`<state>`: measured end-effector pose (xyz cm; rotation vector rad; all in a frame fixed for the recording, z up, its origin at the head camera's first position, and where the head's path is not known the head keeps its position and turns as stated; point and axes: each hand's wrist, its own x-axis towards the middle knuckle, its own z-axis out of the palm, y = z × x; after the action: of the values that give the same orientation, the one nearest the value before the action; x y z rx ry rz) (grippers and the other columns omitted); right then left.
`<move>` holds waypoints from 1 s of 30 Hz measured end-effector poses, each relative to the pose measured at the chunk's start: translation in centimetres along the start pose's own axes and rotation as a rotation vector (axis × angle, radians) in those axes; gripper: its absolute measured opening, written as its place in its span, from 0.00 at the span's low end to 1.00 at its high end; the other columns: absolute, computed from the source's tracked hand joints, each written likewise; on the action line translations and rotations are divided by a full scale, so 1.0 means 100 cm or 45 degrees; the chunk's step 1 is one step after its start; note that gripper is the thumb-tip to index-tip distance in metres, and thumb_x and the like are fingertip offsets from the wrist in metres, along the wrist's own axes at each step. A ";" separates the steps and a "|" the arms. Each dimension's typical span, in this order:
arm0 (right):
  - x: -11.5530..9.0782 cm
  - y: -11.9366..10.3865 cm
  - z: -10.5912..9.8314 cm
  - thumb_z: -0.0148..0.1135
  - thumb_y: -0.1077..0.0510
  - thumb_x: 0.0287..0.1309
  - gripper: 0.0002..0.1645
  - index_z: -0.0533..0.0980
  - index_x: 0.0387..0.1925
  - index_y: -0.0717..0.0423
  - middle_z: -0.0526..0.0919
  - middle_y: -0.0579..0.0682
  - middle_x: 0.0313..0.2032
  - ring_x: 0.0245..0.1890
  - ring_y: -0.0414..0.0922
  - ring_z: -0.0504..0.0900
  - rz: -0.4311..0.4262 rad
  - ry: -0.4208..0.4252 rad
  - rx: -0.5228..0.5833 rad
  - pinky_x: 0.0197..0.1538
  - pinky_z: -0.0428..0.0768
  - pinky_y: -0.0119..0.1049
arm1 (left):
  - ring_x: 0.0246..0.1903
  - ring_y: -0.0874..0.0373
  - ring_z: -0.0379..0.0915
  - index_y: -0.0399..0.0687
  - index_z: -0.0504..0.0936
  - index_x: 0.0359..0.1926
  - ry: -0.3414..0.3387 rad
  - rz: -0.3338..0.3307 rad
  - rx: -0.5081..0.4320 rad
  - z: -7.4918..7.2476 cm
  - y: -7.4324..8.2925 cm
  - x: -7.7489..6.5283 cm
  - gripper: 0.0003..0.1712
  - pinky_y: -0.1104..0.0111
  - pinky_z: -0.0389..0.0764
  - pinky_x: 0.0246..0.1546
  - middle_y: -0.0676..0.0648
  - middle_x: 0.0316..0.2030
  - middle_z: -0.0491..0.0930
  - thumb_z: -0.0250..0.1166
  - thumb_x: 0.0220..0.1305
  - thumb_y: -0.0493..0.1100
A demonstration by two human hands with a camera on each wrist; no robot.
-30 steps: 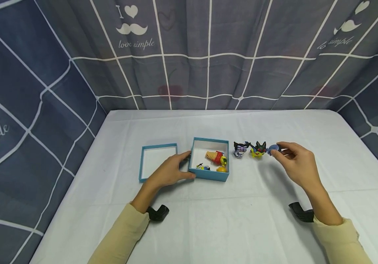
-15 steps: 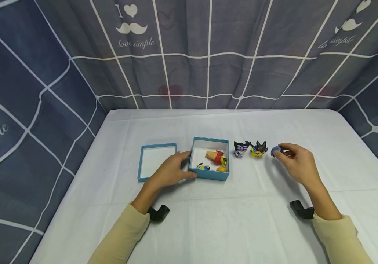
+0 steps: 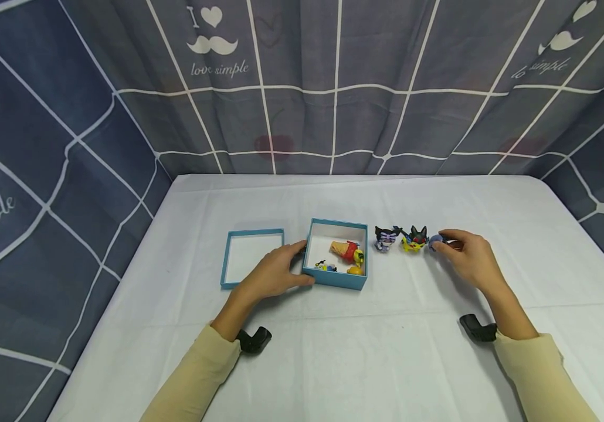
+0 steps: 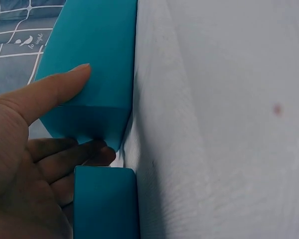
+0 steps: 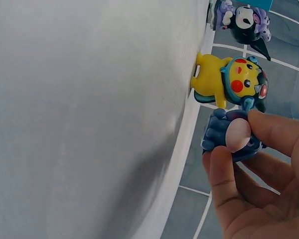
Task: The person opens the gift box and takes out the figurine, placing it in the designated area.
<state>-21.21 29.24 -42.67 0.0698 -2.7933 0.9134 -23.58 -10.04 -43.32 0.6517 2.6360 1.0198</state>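
My right hand pinches a small blue toy figure with a pale round patch between thumb and fingers. Right beside it stands a yellow Pikachu figure in a dark hood, close to the blue one. Further left is a black-and-purple figure. My left hand holds the near left corner of an open blue box, its thumb on the front face and its fingers along the left side. Inside the box lie a red-and-yellow figure, a small orange piece and a small multicoloured figure.
The shallow blue lid lies inside up left of the box, partly covered by my left hand. A white cloth covers the table. Dark checked curtains hang behind it and at both sides.
My right hand shifts the blue figure a little right, then back left, close to the Pikachu figure. The left hand keeps its hold on the box.
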 end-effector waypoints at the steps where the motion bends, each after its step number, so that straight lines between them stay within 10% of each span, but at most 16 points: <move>1: 0.001 0.000 0.000 0.62 0.56 0.67 0.25 0.75 0.56 0.72 0.81 0.71 0.46 0.42 0.63 0.82 0.003 -0.010 -0.002 0.40 0.76 0.49 | 0.62 0.48 0.69 0.36 0.62 0.72 0.003 0.002 -0.016 0.000 0.000 0.000 0.50 0.54 0.68 0.62 0.39 0.62 0.74 0.77 0.54 0.48; 6: 0.002 0.001 0.002 0.61 0.56 0.68 0.26 0.74 0.57 0.73 0.80 0.72 0.47 0.43 0.64 0.81 0.020 -0.050 -0.015 0.42 0.76 0.54 | 0.53 0.52 0.76 0.38 0.64 0.71 0.008 -0.013 -0.064 0.001 -0.001 0.001 0.49 0.56 0.73 0.57 0.42 0.52 0.81 0.77 0.54 0.46; 30: 0.006 0.008 0.008 0.63 0.56 0.66 0.25 0.74 0.57 0.72 0.80 0.70 0.46 0.45 0.62 0.79 0.077 -0.138 -0.011 0.44 0.76 0.54 | 0.66 0.47 0.63 0.35 0.62 0.72 0.005 0.019 0.009 0.000 0.000 0.000 0.50 0.55 0.68 0.63 0.37 0.66 0.68 0.77 0.55 0.49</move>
<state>-21.98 29.39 -43.61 0.0344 -2.9137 0.9383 -23.57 -10.04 -43.28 0.6722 2.6435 1.0176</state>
